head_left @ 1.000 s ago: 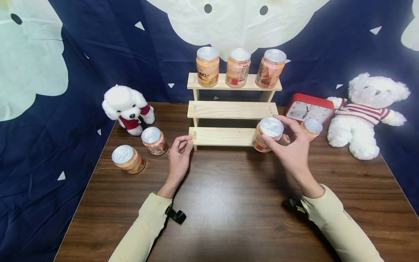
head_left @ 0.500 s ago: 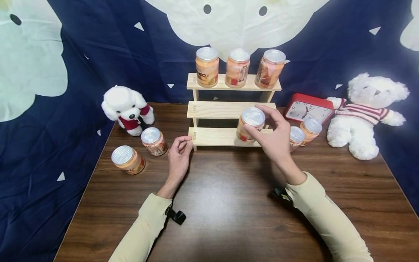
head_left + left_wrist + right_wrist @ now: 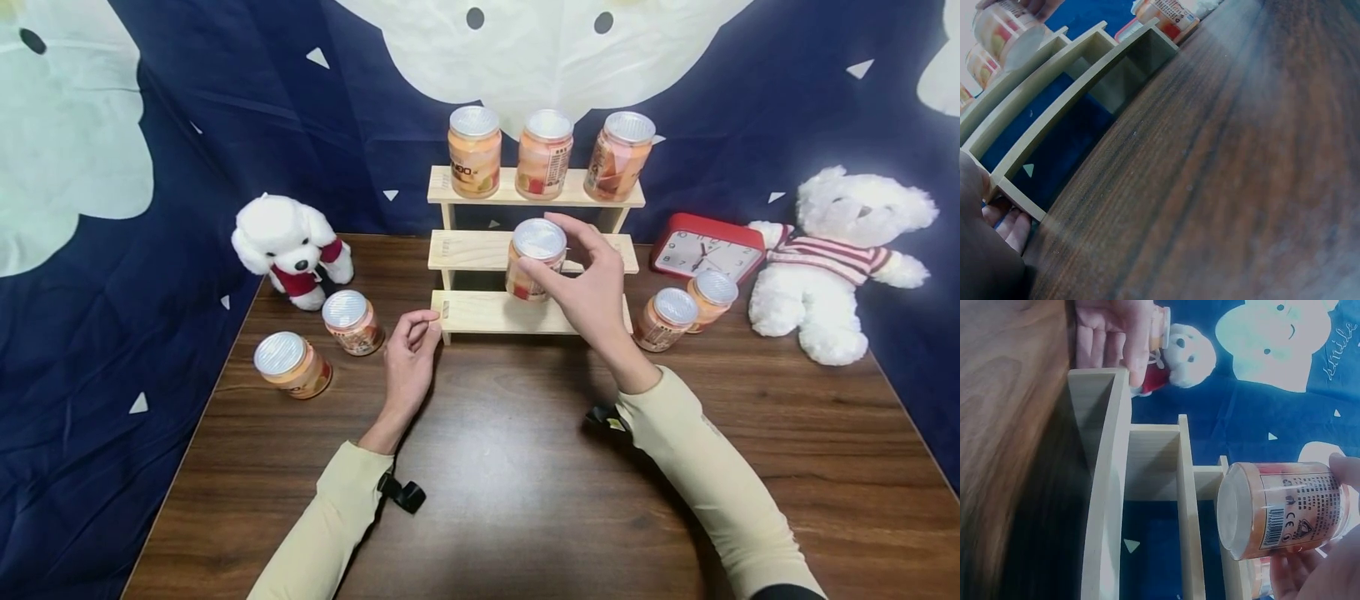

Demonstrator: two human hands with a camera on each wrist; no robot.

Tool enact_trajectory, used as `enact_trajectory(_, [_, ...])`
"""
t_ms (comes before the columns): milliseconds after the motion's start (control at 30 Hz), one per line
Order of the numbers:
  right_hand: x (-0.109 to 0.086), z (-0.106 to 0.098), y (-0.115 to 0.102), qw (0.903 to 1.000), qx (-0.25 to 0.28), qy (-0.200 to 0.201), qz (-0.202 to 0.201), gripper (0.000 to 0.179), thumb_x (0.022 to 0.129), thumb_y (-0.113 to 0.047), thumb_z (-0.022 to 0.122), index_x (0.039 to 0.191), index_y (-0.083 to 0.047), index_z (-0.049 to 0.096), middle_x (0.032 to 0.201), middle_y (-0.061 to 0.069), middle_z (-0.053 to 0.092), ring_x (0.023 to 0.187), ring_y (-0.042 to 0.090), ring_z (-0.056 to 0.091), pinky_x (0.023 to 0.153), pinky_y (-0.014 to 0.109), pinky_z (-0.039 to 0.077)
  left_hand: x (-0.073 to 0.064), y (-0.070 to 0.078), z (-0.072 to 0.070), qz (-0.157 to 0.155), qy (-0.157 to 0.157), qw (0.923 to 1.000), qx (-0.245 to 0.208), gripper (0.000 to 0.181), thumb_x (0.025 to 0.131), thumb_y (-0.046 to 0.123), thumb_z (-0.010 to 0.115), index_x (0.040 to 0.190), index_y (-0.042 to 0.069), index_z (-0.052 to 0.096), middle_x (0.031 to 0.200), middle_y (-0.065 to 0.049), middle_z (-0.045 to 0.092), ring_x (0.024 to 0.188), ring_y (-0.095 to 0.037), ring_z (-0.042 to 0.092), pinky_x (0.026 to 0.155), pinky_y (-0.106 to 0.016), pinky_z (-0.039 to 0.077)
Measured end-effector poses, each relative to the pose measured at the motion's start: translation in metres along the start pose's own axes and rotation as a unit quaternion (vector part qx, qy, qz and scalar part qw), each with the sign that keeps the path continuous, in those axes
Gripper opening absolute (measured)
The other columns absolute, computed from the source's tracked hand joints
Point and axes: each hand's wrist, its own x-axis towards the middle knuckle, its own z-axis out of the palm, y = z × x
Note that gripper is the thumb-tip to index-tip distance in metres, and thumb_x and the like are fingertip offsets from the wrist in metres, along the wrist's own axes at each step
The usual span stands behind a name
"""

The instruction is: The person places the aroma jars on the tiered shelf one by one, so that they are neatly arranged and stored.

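Note:
My right hand [image 3: 588, 279] grips a jar of fruit [image 3: 536, 258] with a silvery lid and orange-red label, thumb on the near side and fingers behind. It is upright, raised over the lower tiers of a three-step wooden stand [image 3: 480, 315]. In the right wrist view the jar's [image 3: 1294, 509] clear base and barcode show, apart from the boards. My left hand [image 3: 408, 354] holds the left end of the lowest step; in the left wrist view the curled fingers [image 3: 1015, 230] lie against its end support. Three similar jars [image 3: 546, 158] stand on the top step.
Two jars [image 3: 352, 323] stand left of the stand, near a white toy dog [image 3: 288, 246]. On the right are two more jars [image 3: 666, 319], a red alarm clock [image 3: 708, 247] and a white teddy bear [image 3: 840, 258]. A dark blue curtain [image 3: 300, 108] hangs behind the wooden table [image 3: 480, 500].
My right hand has carried the jar leftward and upward from the stand's right end to over its middle, uncovering a jar at right. My left hand has stayed at the stand's left end.

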Motion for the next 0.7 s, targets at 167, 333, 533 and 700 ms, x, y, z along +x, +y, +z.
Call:
enact_trajectory(167, [0.008, 0.015, 0.001, 0.9999, 0.011, -0.005, 0.005, 0.059, 0.083, -0.003, 0.097, 0.138, 0.002, 0.074, 0.126, 0.018, 0.074, 0.107, 0.011, 0.07, 0.093, 0.027, 0.057, -0.001, 0.005, 0.0, -0.003, 0.003, 1.0, 0.001, 0.015, 0.106, 0.022, 0.077, 0.121, 0.02, 0.077, 0.129, -0.002, 0.081, 0.125, -0.017, 0.074, 0.107, -0.026, 0.057])
enact_trajectory(333, [0.013, 0.029, 0.004, 0.9996, 0.022, -0.015, 0.012, 0.06, 0.084, -0.002, 0.096, 0.139, 0.004, 0.072, 0.13, 0.019, 0.074, 0.111, 0.018, 0.072, 0.097, 0.032, 0.058, -0.003, 0.012, 0.001, 0.006, 0.008, 0.9998, -0.014, 0.012, 0.106, 0.02, 0.078, 0.118, 0.016, 0.077, 0.125, -0.007, 0.082, 0.121, -0.017, 0.075, 0.105, -0.027, 0.059])
enact_trajectory(533, [0.016, 0.041, 0.008, 0.9995, 0.017, -0.016, 0.019, 0.062, 0.085, -0.004, 0.096, 0.141, 0.003, 0.072, 0.133, 0.019, 0.073, 0.116, 0.024, 0.073, 0.1, 0.032, 0.059, -0.004, 0.015, 0.003, 0.008, 0.011, 0.9996, -0.023, 0.014, 0.105, 0.018, 0.079, 0.119, 0.014, 0.078, 0.126, -0.011, 0.081, 0.121, -0.019, 0.075, 0.106, -0.028, 0.058])
enact_trajectory(700, [0.02, 0.048, 0.01, 0.9992, 0.015, -0.014, 0.033, 0.061, 0.085, -0.006, 0.096, 0.141, 0.001, 0.072, 0.134, 0.017, 0.073, 0.118, 0.026, 0.073, 0.102, 0.041, 0.06, -0.006, 0.016, 0.004, -0.001, 0.017, 0.9996, -0.022, 0.013, 0.106, 0.017, 0.078, 0.118, 0.015, 0.078, 0.126, -0.008, 0.082, 0.121, -0.017, 0.075, 0.105, -0.026, 0.058])
